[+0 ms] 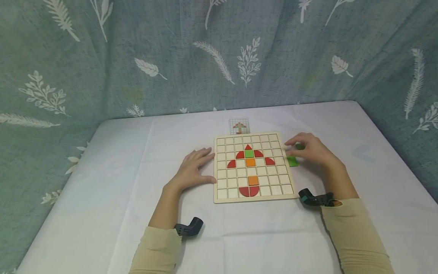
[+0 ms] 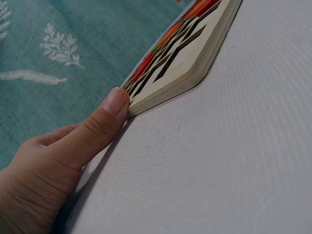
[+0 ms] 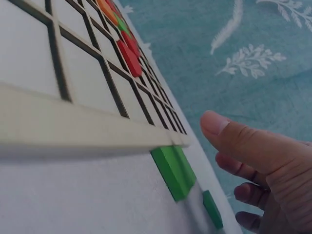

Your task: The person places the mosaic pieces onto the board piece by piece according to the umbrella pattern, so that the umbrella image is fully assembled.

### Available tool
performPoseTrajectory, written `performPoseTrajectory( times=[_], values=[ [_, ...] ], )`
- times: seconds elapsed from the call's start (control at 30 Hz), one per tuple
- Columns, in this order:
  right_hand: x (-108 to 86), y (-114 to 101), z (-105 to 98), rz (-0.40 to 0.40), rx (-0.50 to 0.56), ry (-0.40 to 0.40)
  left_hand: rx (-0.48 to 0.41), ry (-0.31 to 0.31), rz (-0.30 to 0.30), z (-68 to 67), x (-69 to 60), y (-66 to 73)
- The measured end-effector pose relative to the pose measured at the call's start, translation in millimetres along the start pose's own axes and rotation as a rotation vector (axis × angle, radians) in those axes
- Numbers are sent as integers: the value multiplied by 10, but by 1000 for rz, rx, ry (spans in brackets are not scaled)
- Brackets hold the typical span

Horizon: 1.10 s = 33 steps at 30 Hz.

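A wooden grid board point(image 1: 256, 200) lies on the table with red, orange and green pieces set in its cells. My left hand point(image 1: 192, 169) rests at the board's left edge, its fingers and thumb spread and touching the rim; the left wrist view shows the thumb against the board's side. Beyond the right edge, my right hand point(image 1: 313, 149) hovers with thumb and index finger apart, nothing visible between them. Under it lie a green piece point(image 3: 174, 171) by the board's edge and a second green piece point(image 3: 212, 209) farther off. Its other fingers are loosely bent.
A small clear-edged pattern card point(image 1: 239, 126) lies just behind the board. A white cloth point(image 1: 219, 243) covers the table. A leaf-patterned teal curtain point(image 1: 178, 57) hangs behind and at the sides. Each wrist wears a black camera point(image 1: 190, 227).
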State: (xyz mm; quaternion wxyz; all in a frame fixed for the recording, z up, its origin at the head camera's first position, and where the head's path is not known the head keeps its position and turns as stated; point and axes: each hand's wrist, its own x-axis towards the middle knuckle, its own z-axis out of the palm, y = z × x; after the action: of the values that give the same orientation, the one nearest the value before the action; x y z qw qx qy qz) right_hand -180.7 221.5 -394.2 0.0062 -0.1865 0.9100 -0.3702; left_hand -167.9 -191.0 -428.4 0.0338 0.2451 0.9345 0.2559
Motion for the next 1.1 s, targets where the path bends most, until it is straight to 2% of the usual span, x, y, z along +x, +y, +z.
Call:
performPoseTrajectory(
  times=[0.23, 0.37, 0.5, 0.63, 1.1],
  values=[
    [-60, 91, -113, 12, 11, 28, -2, -1, -2, -6, 4, -1],
    [-91, 127, -165, 22, -75, 32, -1, -1, -5, -7, 0, 3],
    [-118, 157, -196, 69, -153, 20, -1, -5, -13, -8, -4, 6],
    [-141, 178, -202, 125, -151, 0, -4, -4, -14, -2, 0, 8],
    [-135, 214, -161, 183, -108, -24, 0, 13, -6, -6, -11, 22]
  ],
)
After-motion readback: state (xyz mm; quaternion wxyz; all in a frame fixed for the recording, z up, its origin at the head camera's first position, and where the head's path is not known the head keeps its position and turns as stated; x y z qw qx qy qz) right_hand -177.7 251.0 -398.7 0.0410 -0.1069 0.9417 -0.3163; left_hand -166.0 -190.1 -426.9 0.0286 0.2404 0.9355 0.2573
